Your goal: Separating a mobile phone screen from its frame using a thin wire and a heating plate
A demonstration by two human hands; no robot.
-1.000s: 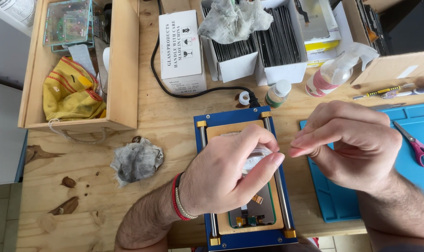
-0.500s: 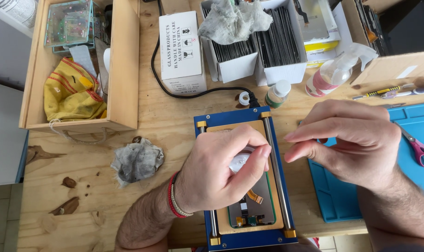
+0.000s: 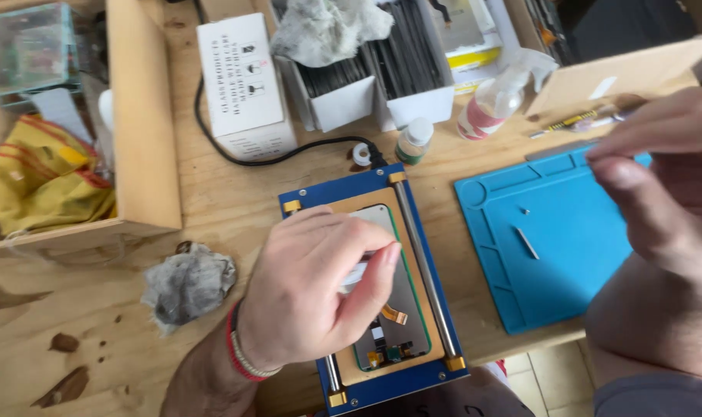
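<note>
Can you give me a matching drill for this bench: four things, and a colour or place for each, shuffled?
Things:
1. work mat
2. crumpled rag
3. spray bottle
4. cloth in the wooden tray

Descriptions:
A. yellow with red stripes
B. grey, on the wood left of the left hand
C. blue, below the right hand
D. clear, standing behind the mat

Pairs: 1-C, 2-B, 3-D, 4-A

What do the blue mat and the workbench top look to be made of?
Blue mat: probably silicone or soft rubber, matte, with moulded raised rims and compartments. Workbench top: bare light wood, unvarnished-looking, with visible grain and dark stains near the left edge.
</note>
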